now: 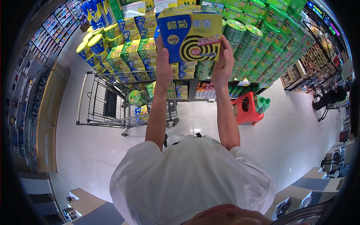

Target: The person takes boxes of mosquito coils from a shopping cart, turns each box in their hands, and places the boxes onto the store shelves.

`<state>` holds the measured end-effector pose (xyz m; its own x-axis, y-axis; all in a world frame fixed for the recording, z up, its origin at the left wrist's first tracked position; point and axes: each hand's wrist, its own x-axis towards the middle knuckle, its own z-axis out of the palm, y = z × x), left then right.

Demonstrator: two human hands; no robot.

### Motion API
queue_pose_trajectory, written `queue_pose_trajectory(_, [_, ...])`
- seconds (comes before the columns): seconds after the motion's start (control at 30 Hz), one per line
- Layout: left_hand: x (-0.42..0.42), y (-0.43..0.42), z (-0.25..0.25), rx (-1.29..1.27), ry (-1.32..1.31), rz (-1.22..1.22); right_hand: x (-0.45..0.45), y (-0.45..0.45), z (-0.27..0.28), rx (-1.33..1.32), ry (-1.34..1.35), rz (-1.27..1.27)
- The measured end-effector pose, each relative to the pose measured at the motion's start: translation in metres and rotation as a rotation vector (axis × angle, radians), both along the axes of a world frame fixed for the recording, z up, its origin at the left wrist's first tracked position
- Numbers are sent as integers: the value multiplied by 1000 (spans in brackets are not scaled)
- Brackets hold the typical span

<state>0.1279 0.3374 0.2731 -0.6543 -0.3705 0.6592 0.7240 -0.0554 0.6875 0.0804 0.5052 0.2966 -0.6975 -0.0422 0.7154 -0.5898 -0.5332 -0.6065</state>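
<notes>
Holding yellow-blue box point(190, 39) | upright, front facing camera | long axis left-right

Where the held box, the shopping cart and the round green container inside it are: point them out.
Held box point(190, 36): head view, front face.
Shopping cart point(110, 102): head view, dark panel.
Round green container point(134, 97): head view, round top.

The blue-and-yellow box point(190, 36) hides most of the left hand's point(164, 66) fingers.
</notes>
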Motion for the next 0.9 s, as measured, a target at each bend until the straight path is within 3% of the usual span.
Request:
queue_pose_trajectory(0.27, [16, 15, 17, 84, 50, -100, 5, 2, 3, 6, 65, 59])
queue_pose_trajectory(0.9, [27, 19, 17, 22, 16, 16, 10, 12, -1, 36, 104, 120])
